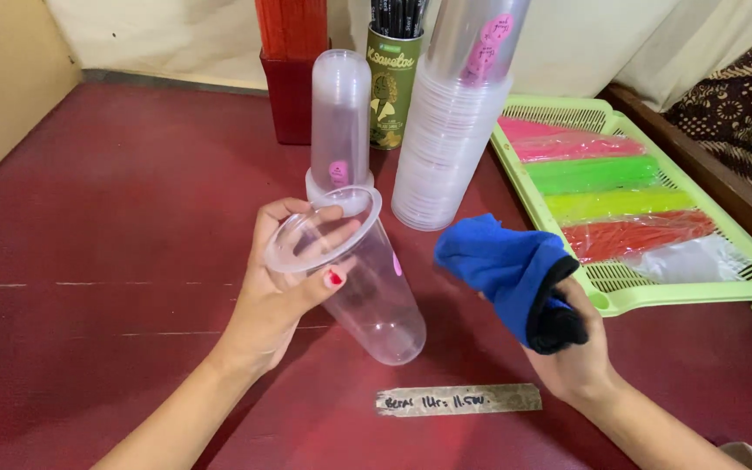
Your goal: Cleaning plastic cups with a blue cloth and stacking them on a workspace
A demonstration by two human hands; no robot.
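Between the two hands, in the head view, a clear plastic cup [367, 287] is held tilted, its open rim turned up toward the camera and its base resting low on the dark red table [115, 209]. The left hand [285, 278] is clamped on the cup near the rim, thumb across the front wall and fingers seen through the plastic behind it. The right hand [572, 344] is closed around a bunched blue cloth [502, 261] with a black edge, held just beside the cup but apart from it.

Beyond the left hand stand a slim stack of clear cups [339, 122] and, further right, a taller, wider stack of clear cups [454, 130]. Behind these, a dark red holder [291, 96] and a green tin of black straws [392, 83] are seen. Beyond the right hand, a light green tray [628, 296] carries bundles in pink, green, yellow-green and red. A paper strip [459, 399] lies on the table near the wrists.

For wiping, it is judged that the cup is best gripped firmly near the rim without being squeezed out of shape, and the cloth pressed in well bunched.

The right palm is largely hidden by the cloth. Both stacks and the tin are cut off at the top edge, and the contents of the tray bundles cannot be made out.
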